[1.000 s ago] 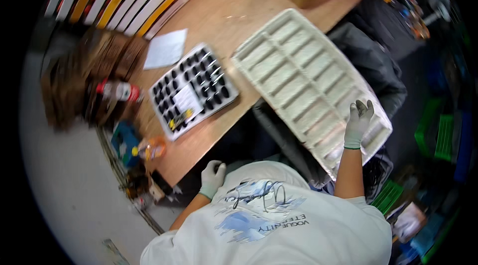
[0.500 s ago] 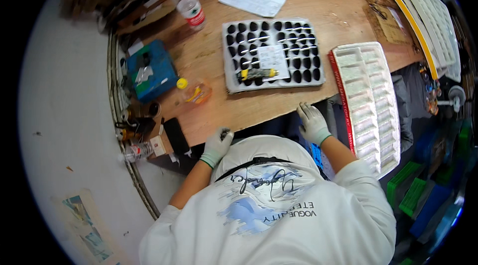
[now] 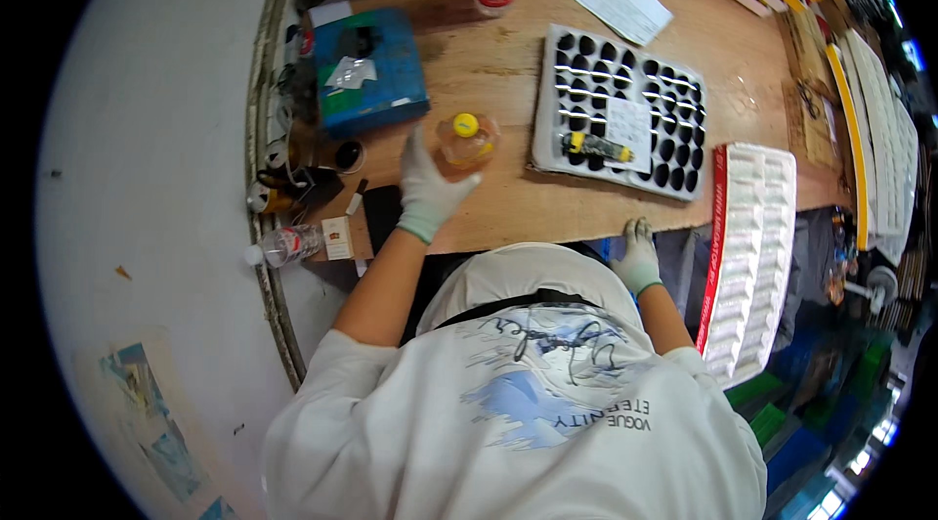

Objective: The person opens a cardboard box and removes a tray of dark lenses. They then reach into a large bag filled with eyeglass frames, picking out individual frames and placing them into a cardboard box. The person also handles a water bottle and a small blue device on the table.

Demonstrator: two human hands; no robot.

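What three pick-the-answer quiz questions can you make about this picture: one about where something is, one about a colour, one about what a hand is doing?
1. Where is the blue box?
A. left of the grey tray
B. on the floor
C. inside the tray

2. What colour is the small bottle's cap?
A. red
B. yellow
C. green

3. What is the left hand doing?
A. hanging down
B. gripping paper
C. reaching to the small bottle

Answers: 1 A, the box lies left of the tray on the wooden table; 2 B, the cap is yellow; 3 C, gloved fingers meet the bottle.
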